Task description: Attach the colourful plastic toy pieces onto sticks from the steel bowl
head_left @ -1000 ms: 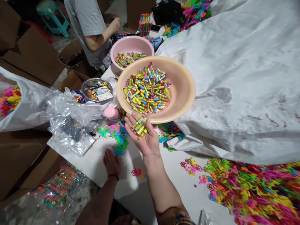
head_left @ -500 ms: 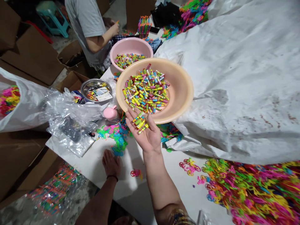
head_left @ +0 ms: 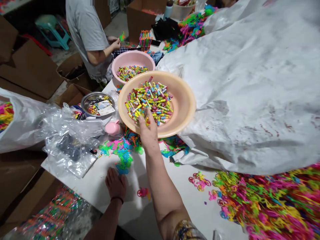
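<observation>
My right hand [head_left: 149, 131] reaches over the near rim of the peach basin [head_left: 186, 100], back of the hand up. Its visible fingers are stretched out and apart at the near edge of a heap of small tubes [head_left: 150, 100]. These are yellow, red and blue, with some clear parts. The hidden side of the palm does not show, and I see no tube held. My left hand [head_left: 115, 184] lies flat and open on the white table [head_left: 132, 213], just below some blue and green plastic pieces [head_left: 123, 165].
Behind the basin stands a pink basin [head_left: 133, 56] of similar tubes. A metal bowl [head_left: 98, 104], a pink lidded cup [head_left: 113, 127] and clear plastic bags [head_left: 72, 143] are at left. Colourful plastic pieces [head_left: 272, 203] and a white sheet [head_left: 245, 83] lie right. A person [head_left: 86, 40] works beyond.
My right hand has turned from palm up, with several tubes on it, to palm down over the basin's heap. The tubes no longer show in it. My left hand stays flat.
</observation>
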`<action>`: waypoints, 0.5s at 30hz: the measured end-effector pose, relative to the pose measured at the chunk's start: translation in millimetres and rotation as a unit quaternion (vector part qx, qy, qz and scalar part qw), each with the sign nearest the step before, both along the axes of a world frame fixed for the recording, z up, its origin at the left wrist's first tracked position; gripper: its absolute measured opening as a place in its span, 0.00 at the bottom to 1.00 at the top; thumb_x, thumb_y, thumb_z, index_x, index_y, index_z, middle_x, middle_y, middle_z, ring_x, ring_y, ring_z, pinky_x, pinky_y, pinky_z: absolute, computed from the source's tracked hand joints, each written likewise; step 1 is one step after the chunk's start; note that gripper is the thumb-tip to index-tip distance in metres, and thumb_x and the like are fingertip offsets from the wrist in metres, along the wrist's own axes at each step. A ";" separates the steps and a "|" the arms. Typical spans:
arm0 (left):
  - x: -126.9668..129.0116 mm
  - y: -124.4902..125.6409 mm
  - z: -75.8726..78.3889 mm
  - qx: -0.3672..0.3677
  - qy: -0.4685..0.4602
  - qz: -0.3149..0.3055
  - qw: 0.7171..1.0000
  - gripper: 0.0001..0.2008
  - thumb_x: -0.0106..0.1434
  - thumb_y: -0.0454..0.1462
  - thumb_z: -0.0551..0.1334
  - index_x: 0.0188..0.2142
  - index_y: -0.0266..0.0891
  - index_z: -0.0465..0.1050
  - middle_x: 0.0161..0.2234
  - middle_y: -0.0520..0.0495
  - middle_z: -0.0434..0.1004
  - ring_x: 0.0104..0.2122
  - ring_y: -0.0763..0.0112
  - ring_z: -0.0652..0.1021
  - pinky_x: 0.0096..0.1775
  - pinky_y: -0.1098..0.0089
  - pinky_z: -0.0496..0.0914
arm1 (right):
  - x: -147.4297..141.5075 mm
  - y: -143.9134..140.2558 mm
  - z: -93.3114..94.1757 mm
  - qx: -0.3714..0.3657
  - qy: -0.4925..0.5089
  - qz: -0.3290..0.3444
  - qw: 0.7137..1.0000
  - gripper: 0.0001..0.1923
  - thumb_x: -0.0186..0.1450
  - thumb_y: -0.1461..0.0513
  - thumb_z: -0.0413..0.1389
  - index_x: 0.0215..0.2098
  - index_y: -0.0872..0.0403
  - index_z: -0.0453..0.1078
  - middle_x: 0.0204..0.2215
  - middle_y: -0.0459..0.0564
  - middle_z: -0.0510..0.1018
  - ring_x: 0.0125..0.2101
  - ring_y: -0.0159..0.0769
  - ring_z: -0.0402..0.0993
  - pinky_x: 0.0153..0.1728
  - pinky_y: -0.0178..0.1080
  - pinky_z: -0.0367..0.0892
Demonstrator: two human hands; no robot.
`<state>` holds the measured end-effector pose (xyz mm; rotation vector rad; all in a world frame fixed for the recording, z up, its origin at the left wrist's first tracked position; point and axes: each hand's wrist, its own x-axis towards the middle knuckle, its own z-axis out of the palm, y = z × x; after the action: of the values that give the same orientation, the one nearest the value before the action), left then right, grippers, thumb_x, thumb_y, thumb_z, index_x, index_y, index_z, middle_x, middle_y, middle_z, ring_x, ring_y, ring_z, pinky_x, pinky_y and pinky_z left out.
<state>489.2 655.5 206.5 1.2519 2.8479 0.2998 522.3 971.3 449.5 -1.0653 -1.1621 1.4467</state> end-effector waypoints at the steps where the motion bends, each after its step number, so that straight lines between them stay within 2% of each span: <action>1: 0.0 -0.3 -0.2 0.001 0.000 -0.002 1.000 0.36 0.70 0.45 0.50 0.71 0.26 0.47 0.67 0.24 0.54 0.67 0.41 0.58 0.63 0.43 0.57 | -0.7 1.5 -0.7 0.046 -0.056 -0.012 0.997 0.31 0.67 0.49 0.54 0.65 0.50 0.61 0.66 0.53 0.63 0.68 0.42 0.53 0.69 0.54 0.47; 2: 0.0 -0.5 -0.4 0.001 -0.001 -0.004 1.000 0.36 0.70 0.45 0.50 0.71 0.26 0.45 0.67 0.24 0.54 0.67 0.41 0.58 0.63 0.43 0.57 | -1.2 2.5 -0.3 0.086 -0.095 -0.016 0.992 0.30 0.68 0.48 0.53 0.65 0.51 0.61 0.67 0.53 0.61 0.69 0.42 0.50 0.70 0.54 0.44; 4: 0.3 -1.1 -0.6 0.002 -0.004 -0.004 1.000 0.38 0.70 0.45 0.49 0.72 0.30 0.39 0.68 0.25 0.52 0.67 0.41 0.57 0.63 0.41 0.57 | -2.5 3.5 3.1 0.133 -0.115 0.000 0.984 0.29 0.70 0.48 0.50 0.65 0.50 0.62 0.66 0.53 0.63 0.68 0.42 0.52 0.69 0.54 0.45; 6: 1.2 -1.1 -0.8 0.004 -0.008 0.000 1.000 0.39 0.70 0.45 0.49 0.73 0.34 0.32 0.69 0.26 0.49 0.68 0.42 0.55 0.63 0.40 0.56 | -5.1 5.5 8.1 0.136 -0.083 0.033 0.987 0.25 0.71 0.48 0.48 0.63 0.47 0.65 0.62 0.51 0.68 0.65 0.41 0.59 0.68 0.53 0.50; 8: 2.6 -0.6 -1.1 0.009 -0.013 0.005 1.000 0.40 0.70 0.46 0.49 0.73 0.39 0.26 0.70 0.29 0.46 0.69 0.44 0.53 0.64 0.41 0.55 | -9.4 10.8 13.0 0.120 -0.052 0.057 0.990 0.24 0.71 0.48 0.48 0.62 0.44 0.66 0.60 0.49 0.71 0.63 0.41 0.61 0.68 0.52 0.51; 10: 3.7 0.3 -0.7 0.013 -0.018 0.007 1.000 0.41 0.70 0.46 0.49 0.73 0.42 0.24 0.71 0.31 0.44 0.69 0.46 0.52 0.65 0.42 0.54 | -14.1 18.4 17.4 0.114 -0.067 0.069 0.989 0.27 0.70 0.48 0.50 0.65 0.45 0.61 0.63 0.50 0.67 0.67 0.44 0.54 0.68 0.55 0.47; 12: 3.5 1.2 1.6 0.011 -0.018 0.006 1.000 0.40 0.70 0.46 0.49 0.73 0.42 0.26 0.71 0.32 0.44 0.70 0.47 0.52 0.66 0.43 0.52 | -16.2 22.6 21.7 0.119 -0.128 0.072 0.982 0.35 0.69 0.49 0.53 0.70 0.49 0.52 0.67 0.55 0.58 0.70 0.50 0.43 0.68 0.61 0.41; 13: 2.7 1.6 3.6 0.007 -0.016 0.004 1.000 0.39 0.70 0.46 0.49 0.73 0.39 0.29 0.71 0.30 0.45 0.70 0.46 0.52 0.66 0.43 0.51 | -15.0 21.3 23.5 0.125 -0.164 0.076 0.976 0.37 0.69 0.49 0.53 0.71 0.51 0.48 0.69 0.56 0.54 0.71 0.53 0.38 0.68 0.64 0.40; 15: 0.0 2.5 8.1 -0.006 -0.017 0.005 1.000 0.38 0.70 0.46 0.49 0.72 0.31 0.37 0.69 0.25 0.48 0.69 0.44 0.53 0.66 0.43 0.51 | -6.9 8.6 25.2 0.152 -0.219 0.092 0.959 0.37 0.71 0.51 0.52 0.72 0.54 0.45 0.70 0.58 0.51 0.71 0.54 0.36 0.68 0.63 0.39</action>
<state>489.2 658.0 214.6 1.2196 2.8243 0.3007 515.4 979.9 474.7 -1.1083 -1.7793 1.1427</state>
